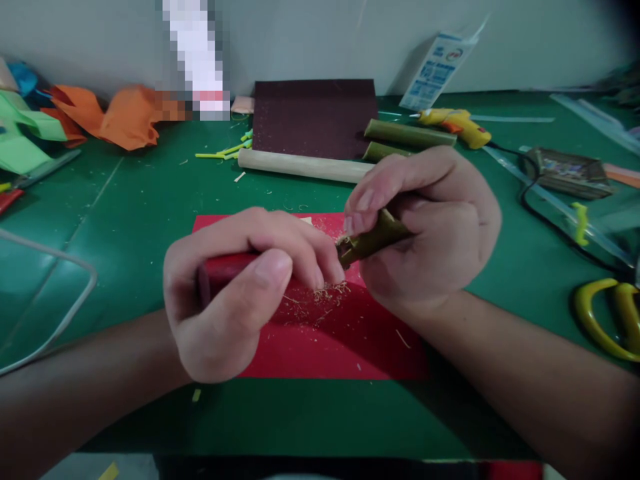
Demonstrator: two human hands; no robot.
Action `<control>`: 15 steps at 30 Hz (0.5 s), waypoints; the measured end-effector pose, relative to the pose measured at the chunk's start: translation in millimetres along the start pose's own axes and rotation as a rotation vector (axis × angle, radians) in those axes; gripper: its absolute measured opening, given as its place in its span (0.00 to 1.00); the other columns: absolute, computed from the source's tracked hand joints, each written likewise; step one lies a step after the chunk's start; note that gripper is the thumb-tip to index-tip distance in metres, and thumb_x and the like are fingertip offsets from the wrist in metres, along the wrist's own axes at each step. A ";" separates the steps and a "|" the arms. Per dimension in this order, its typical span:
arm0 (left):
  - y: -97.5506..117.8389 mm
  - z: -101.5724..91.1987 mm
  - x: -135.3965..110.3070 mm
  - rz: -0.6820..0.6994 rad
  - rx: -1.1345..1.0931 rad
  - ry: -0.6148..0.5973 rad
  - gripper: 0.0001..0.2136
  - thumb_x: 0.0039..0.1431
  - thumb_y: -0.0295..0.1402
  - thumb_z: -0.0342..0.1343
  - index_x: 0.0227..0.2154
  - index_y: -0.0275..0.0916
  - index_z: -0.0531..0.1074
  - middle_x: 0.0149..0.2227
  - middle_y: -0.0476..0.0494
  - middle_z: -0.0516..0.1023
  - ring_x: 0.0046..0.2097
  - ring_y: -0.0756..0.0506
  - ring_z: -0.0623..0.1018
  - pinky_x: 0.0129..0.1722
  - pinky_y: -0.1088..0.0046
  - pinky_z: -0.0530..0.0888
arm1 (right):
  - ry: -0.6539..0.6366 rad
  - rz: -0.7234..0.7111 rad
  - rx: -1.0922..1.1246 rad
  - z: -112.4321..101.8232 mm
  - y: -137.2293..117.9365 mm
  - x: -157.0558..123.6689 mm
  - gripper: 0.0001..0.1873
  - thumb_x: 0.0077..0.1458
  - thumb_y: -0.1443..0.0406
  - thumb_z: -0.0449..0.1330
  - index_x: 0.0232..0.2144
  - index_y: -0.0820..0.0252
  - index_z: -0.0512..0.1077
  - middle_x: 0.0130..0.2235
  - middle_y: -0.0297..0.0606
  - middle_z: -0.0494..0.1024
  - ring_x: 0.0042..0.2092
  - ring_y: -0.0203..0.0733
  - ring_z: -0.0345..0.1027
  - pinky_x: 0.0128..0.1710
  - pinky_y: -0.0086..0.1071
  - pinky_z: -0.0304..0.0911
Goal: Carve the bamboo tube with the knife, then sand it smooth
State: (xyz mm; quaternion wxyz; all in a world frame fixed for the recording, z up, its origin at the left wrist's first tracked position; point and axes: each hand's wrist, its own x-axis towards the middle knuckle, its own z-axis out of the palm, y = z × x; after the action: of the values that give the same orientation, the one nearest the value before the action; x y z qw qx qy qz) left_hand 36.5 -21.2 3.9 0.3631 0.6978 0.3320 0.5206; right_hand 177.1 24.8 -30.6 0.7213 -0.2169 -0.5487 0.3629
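Note:
My left hand (225, 300) is closed round the dark red handle (225, 270) of a tool. Its working end is hidden by my fingers, close against a piece of bamboo (375, 237). That green-brown bamboo piece is gripped in my right hand (440, 227), its split end pointing left toward my left fingertips. Fine pale shavings (325, 293) cling to that end and lie scattered below. Under both hands a red sheet (320, 347) is spread on the green table (150, 193).
Behind my hands lie a pale rod (300, 163), a dark brown board (315, 117) and green bamboo pieces (410, 132). A yellow glue gun (460, 125) and yellow-handled scissors (607, 317) are to the right. Orange crumpled paper (130, 117) sits at left, near a white wire (75, 320).

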 end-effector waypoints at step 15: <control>-16.8 8.2 -11.2 0.103 -0.092 -0.009 0.10 0.52 0.22 0.45 0.21 0.33 0.70 0.24 0.42 0.74 0.28 0.48 0.75 0.29 0.70 0.73 | 0.105 -0.078 -0.009 8.0 8.2 -1.3 0.15 0.39 0.79 0.45 0.17 0.58 0.65 0.18 0.33 0.64 0.18 0.36 0.56 0.15 0.33 0.47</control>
State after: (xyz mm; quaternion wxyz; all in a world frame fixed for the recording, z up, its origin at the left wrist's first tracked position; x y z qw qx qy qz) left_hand 40.3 -23.3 -17.4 0.3691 0.6989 0.2697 0.5501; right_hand 167.0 28.4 -34.9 0.7616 -0.2172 -0.5197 0.3204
